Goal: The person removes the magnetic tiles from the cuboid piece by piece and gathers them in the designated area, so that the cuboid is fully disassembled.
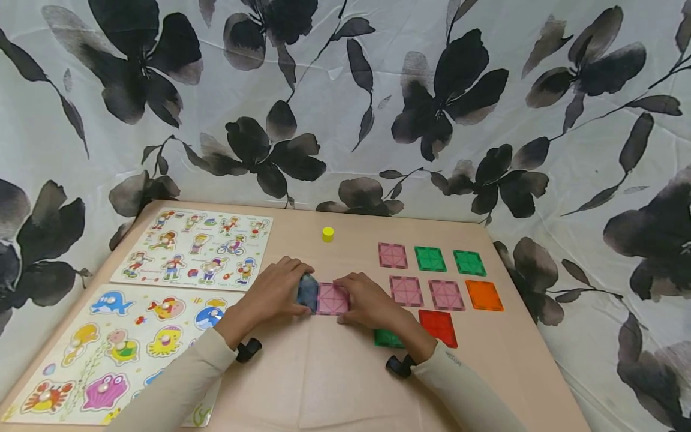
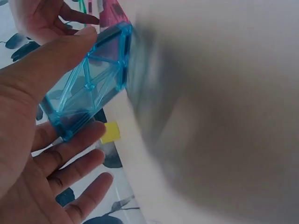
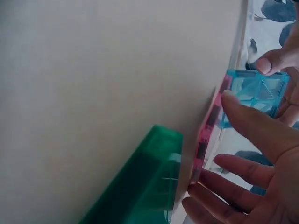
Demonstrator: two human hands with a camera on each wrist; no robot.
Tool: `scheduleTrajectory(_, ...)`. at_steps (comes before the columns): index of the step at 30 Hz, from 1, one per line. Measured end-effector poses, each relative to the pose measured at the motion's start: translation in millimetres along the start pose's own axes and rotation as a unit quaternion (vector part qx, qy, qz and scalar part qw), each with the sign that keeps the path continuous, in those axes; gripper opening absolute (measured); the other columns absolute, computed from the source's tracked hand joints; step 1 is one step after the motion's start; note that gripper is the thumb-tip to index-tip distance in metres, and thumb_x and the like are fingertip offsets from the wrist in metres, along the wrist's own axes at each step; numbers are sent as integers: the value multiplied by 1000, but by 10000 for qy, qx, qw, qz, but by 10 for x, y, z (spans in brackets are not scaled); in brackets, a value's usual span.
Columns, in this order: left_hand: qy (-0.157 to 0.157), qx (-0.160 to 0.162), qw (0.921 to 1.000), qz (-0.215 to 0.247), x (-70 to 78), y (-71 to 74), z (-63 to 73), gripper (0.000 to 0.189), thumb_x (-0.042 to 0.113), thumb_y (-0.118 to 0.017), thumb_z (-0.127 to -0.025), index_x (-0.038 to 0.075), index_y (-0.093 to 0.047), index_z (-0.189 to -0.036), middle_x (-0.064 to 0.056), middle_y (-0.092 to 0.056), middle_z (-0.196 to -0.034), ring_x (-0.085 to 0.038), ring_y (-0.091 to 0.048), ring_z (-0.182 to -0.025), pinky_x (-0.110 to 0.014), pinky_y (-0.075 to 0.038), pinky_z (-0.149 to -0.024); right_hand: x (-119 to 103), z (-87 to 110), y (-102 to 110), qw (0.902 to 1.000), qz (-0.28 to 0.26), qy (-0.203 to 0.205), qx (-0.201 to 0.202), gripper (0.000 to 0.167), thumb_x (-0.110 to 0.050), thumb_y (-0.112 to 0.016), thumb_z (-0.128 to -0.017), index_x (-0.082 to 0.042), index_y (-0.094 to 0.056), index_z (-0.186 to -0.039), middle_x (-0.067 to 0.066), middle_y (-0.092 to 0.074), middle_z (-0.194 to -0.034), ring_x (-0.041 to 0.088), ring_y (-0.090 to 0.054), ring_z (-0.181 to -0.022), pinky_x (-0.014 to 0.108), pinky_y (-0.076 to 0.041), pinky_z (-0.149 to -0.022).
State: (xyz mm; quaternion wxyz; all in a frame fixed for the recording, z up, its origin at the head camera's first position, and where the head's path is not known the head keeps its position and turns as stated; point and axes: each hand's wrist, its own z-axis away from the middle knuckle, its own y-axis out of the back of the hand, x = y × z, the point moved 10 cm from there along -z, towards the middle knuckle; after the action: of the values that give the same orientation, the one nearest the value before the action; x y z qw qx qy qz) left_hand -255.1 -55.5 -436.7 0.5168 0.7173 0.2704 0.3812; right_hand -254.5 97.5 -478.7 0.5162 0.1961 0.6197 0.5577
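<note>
My left hand [image 1: 275, 291] pinches a clear blue square magnetic tile [image 2: 91, 84] between thumb and fingers. The blue tile stands on edge at the left side of a pink magnetic tile [image 1: 332, 299], their edges meeting. My right hand [image 1: 369, 300] holds the pink tile at its right end, with the thumb [image 3: 247, 119] at the near edge and fingers at the far one. The pink tile lies flat, close over the table. Beneath the right wrist a green tile [image 1: 388, 339] is partly hidden.
Right of my hands lie loose tiles in rows: pink [image 1: 406, 291], green [image 1: 430, 259], orange [image 1: 484, 296] and red [image 1: 438, 327]. A small yellow cylinder [image 1: 327, 234] stands farther back. Two picture boards, one with children [image 1: 186, 246] and one with sea animals [image 1: 135, 318], cover the table's left side.
</note>
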Motion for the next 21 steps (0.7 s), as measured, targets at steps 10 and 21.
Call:
scheduleTrajectory(10,-302,174,9974,-630,-21,-9,47,83,56,-98,-67,7,-71,-128,-9,-65,-119,-28,-55,-111,-41,-51,-84,-87,30,25,9971,721,73,236,69,-37,-91,-85,-10,-66,-143,8,-64,-136,22,-55,-123,39,-57,-107)
scheduleTrajectory(21,-461,532,9958,-591,158,-92,16,85,65,-94,-66,10,-70,-126,-5,-53,-107,-25,-46,-102,-35,-42,-80,79,344,268,9941,536,-325,883,68,-34,-98,-75,-13,-73,-135,6,-66,-134,23,-57,-123,41,-63,-99)
